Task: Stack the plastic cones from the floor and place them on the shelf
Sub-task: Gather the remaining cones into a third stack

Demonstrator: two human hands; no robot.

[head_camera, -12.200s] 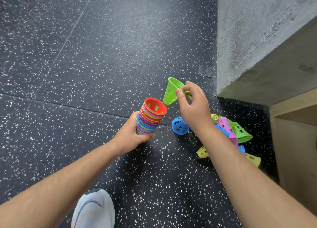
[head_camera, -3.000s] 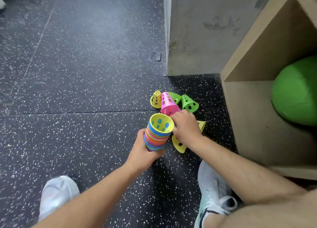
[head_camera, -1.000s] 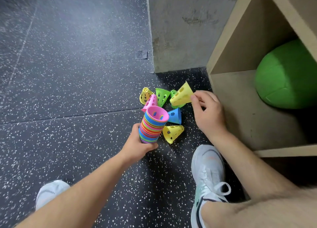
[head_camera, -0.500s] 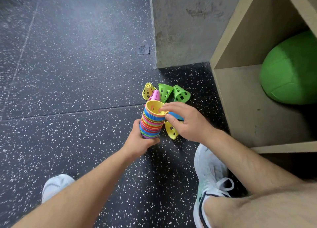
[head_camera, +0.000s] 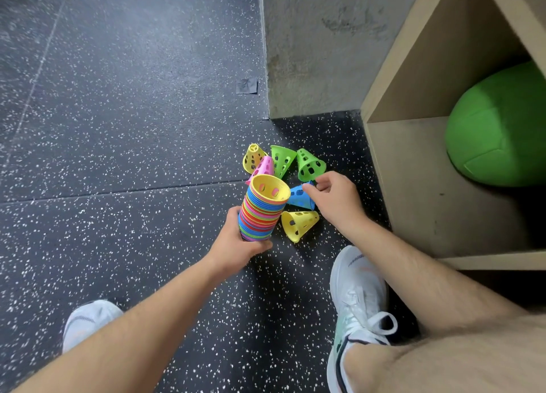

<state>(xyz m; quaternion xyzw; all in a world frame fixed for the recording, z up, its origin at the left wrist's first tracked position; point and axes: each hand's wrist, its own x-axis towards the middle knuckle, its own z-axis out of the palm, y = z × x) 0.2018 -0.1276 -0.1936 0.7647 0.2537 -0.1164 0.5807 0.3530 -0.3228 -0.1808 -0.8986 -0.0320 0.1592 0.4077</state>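
The left hand (head_camera: 236,246) grips the lower part of the tilted stack of cones (head_camera: 263,212), which has a yellow one on top. Just right of the stack, the right hand (head_camera: 336,199) curls its fingers at the blue cone (head_camera: 298,197); whether they pinch it cannot be told. A yellow cone (head_camera: 300,224) lies by the stack's base, green cones (head_camera: 310,165) lie beyond the stack, and the shelf (head_camera: 413,185) stands farther right.

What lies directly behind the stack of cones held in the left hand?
A pink cone pokes out behind the stack; its near end is hidden by the stack's top.
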